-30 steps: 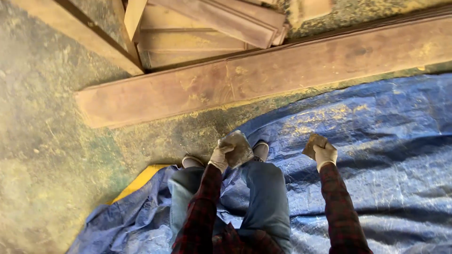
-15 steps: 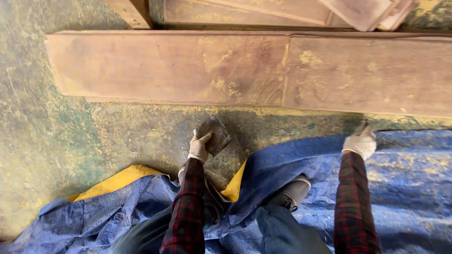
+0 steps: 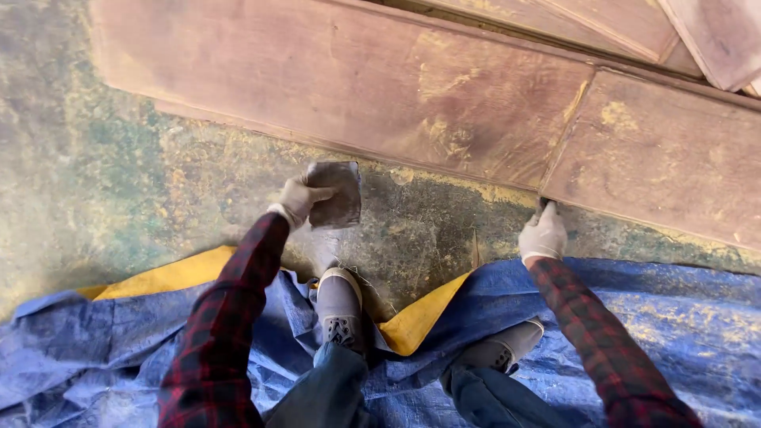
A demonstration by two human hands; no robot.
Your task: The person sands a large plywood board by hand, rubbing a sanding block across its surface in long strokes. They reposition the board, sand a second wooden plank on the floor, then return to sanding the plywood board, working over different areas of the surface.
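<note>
we look down on our two gloved hands over a dusty, green-stained concrete floor. our left hand, in a pale work glove, is closed around the left edge of a small dark square sheet of worn sanding paper, thumb on top and fingers underneath, pinching it so that it hangs just above the floor at about eleven o'clock from our left shoe. our right hand, gloved the same way, reaches to about one o'clock and its fingertips touch the near edge of a long reddish-brown wooden plank, right where that plank butts against a second reddish-brown plank lying at its three o'clock end; the fingers are bunched together and point into the seam, but we cannot tell whether they pinch anything there. both sleeves are red-and-black checked flannel. at six o'clock from the hands, a crumpled blue tarpaulin with a yellow underside lies on the floor, two yellow corners folded up. our grey left shoe stands on the fold between them, and our grey right shoe rests on the blue part, at about four o'clock from the left one. at twelve to two o'clock beyond the planks, more reddish boards lie stacked at an angle.
</note>
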